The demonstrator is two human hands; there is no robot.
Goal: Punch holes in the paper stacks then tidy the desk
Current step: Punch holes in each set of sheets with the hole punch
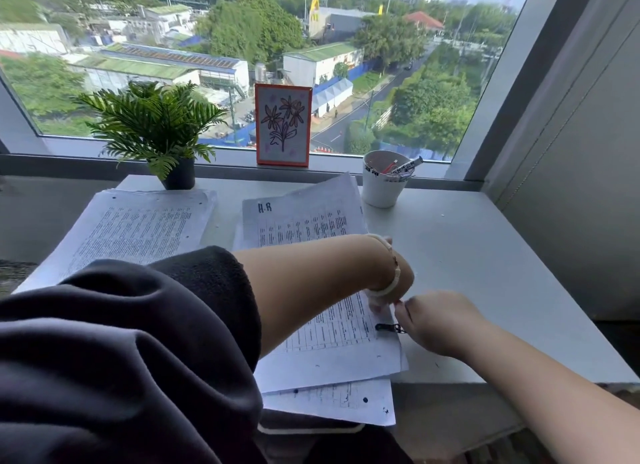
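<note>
A stack of printed paper (332, 352) lies at the desk's near edge, over another punched stack (332, 403). A small black clip (388, 327) sits on its right edge. My right hand (438, 321) is right beside the clip, its fingers curled and pinching the clip's outer end. My left hand (382, 299), with a white bracelet on the wrist, reaches across and its fingertips press on the paper just above the clip. Two more stacks lie farther back: one on the left (138, 224) and one marked "HR" (301, 214).
A white cup (382, 190) of markers and clips stands at the back right of the white desk (485, 273). A potted fern (156, 131) and an orange-framed flower drawing (283, 126) stand by the window. My dark sleeve (121, 342) fills the lower left.
</note>
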